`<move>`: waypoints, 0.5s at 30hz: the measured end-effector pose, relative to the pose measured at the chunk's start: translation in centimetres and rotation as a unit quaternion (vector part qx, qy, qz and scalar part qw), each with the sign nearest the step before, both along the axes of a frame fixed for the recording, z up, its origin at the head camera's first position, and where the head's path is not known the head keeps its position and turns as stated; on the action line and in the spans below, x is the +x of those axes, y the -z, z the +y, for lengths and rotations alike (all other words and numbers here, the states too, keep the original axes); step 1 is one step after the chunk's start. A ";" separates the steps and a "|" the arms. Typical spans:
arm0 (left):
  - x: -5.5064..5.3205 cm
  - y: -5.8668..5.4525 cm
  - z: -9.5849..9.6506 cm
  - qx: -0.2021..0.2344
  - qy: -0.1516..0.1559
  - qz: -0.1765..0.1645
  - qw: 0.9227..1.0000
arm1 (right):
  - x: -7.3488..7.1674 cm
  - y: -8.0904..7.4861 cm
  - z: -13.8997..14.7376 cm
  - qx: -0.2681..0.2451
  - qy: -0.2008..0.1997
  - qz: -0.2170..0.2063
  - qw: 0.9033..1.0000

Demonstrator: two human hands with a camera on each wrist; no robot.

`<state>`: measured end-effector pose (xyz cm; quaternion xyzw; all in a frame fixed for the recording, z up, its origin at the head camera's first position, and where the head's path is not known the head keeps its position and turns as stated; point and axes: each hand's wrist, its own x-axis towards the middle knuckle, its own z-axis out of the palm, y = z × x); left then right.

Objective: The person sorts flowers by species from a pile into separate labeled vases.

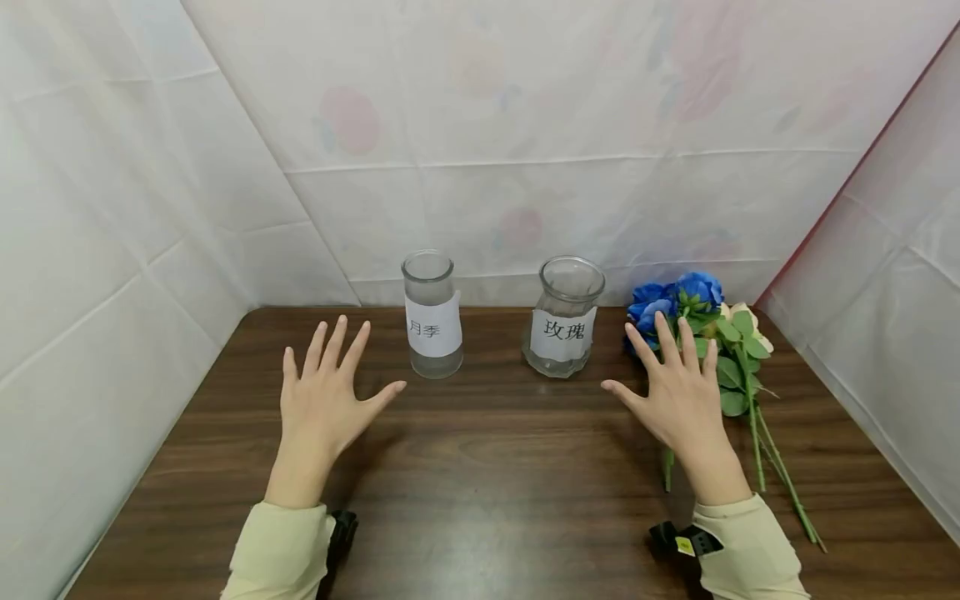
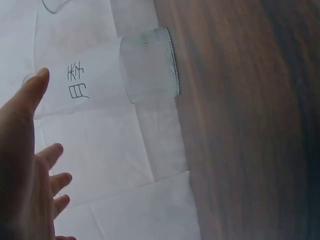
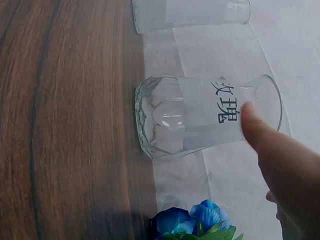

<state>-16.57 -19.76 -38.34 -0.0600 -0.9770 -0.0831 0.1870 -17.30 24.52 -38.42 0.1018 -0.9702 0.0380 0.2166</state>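
Note:
My left hand (image 1: pixel 322 408) is held over the table with its fingers spread and nothing in it. Nearest to it stands a straight glass vase (image 1: pixel 437 367) with a white paper label marked 月季. On the right, my right hand (image 1: pixel 682 404) also has spread fingers and holds nothing. It hovers partly in front of blue flowers (image 1: pixel 697 292), hiding some of their stems. To its left is a wider glass vase (image 1: pixel 558 367) with a flared rim and a label reading 玫瑰. Cream flowers (image 1: pixel 757 329) with green leaves lie beside the blue ones.
Both vases stand upright near the back of the dark wooden table (image 1: pixel 465 467). Behind it hangs a white patterned cloth (image 1: pixel 465 100), with more cloth on either side. Long green stems (image 1: pixel 787 479) point toward the table's front right.

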 end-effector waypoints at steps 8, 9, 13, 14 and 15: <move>-0.5 0.1 0.3 0.053 0.029 -0.012 0.998 | 0.1 -0.1 0.1 -0.002 -0.007 0.011 1.000; -0.5 0.2 0.3 0.057 0.033 -0.010 0.998 | 0.1 0.0 0.0 -0.003 -0.008 0.011 1.000; -0.7 0.3 0.5 0.075 0.045 0.000 0.996 | -0.1 0.1 -0.2 -0.011 -0.013 0.014 1.000; -0.7 0.4 0.5 0.080 0.047 0.002 0.996 | -0.1 0.1 -0.3 -0.013 -0.014 0.013 1.000; -0.8 0.4 0.6 0.083 0.049 0.004 0.995 | -0.2 0.1 -0.4 -0.015 -0.014 0.013 1.000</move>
